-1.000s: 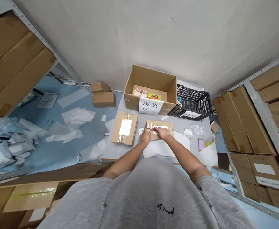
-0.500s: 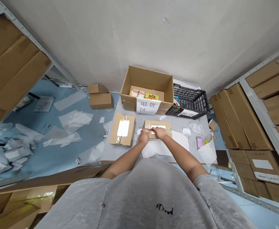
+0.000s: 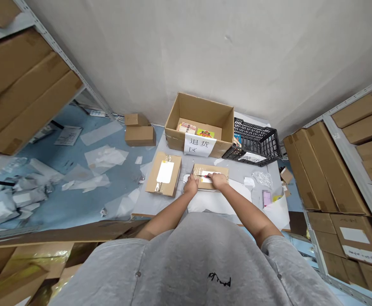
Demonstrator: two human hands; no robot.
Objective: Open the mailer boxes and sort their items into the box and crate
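Note:
A taped cardboard box (image 3: 221, 170) with a white label lies on the table in front of me. My left hand (image 3: 191, 185) grips its left end, fingers closed against the near left corner. In my right hand (image 3: 218, 181), over the label, is a small knife (image 3: 205, 176) with a red handle. Its thin dark tip points left, towards the clear tape at that end of the box. Whether the blade touches the cardboard I cannot tell. To the left lies a second taped box (image 3: 152, 174) with a white label, touched by neither hand.
Behind stands a large open carton (image 3: 173, 138) holding colourful packages, beside a black plastic crate (image 3: 269, 146). White paper (image 3: 233, 195) lies under the near box. Crumpled clear plastic (image 3: 262, 179) sits at right. Shelves with cartons (image 3: 329, 165) flank both sides; wrappers litter the blue floor.
My right hand has drawn slightly right with the knife, away from my left hand. The left hand stays at the box's left end. The camera view has shifted a little.

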